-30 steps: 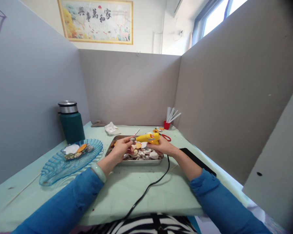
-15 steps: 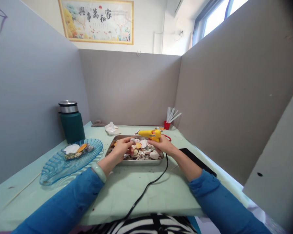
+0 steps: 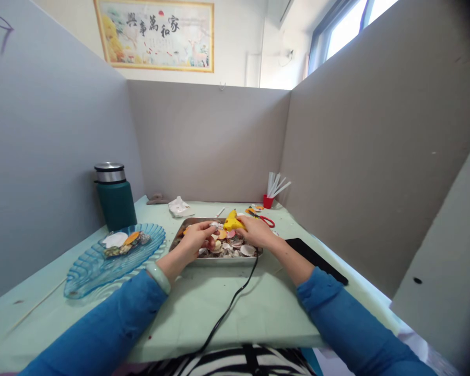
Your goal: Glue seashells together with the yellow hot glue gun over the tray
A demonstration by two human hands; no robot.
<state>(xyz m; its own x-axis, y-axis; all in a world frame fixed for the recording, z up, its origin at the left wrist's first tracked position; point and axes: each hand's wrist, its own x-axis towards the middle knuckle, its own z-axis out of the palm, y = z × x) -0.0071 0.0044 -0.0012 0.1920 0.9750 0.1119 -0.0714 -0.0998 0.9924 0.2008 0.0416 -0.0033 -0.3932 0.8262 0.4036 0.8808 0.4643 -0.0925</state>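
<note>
My right hand (image 3: pixel 253 230) is closed round the handle of a yellow hot glue gun (image 3: pixel 232 221), held above the far side of a metal tray (image 3: pixel 219 262). A black cord (image 3: pixel 238 292) runs from it down over the table's front edge. Over the tray's left part, my left hand (image 3: pixel 198 239) pinches a small pale shell (image 3: pixel 215 224) in its fingertips, partly hidden by them. Many loose shells (image 3: pixel 229 246) in white, orange and pink fill the tray below both hands.
At left, a blue shell-shaped plate (image 3: pixel 97 279) holds several shells, with a green bottle (image 3: pixel 115 201) behind it. Further back lie crumpled tissue (image 3: pixel 180 207) and red-handled scissors (image 3: pixel 267 221). White glue sticks (image 3: pixel 274 184) stand in a red cup (image 3: pixel 268 201). A black flat object (image 3: pixel 317 261) lies at right.
My right hand has moved left and turned the glue gun, whose nozzle pointed left before, bringing it closer to my left hand. The scissors show more fully. My left hand stays nearly still.
</note>
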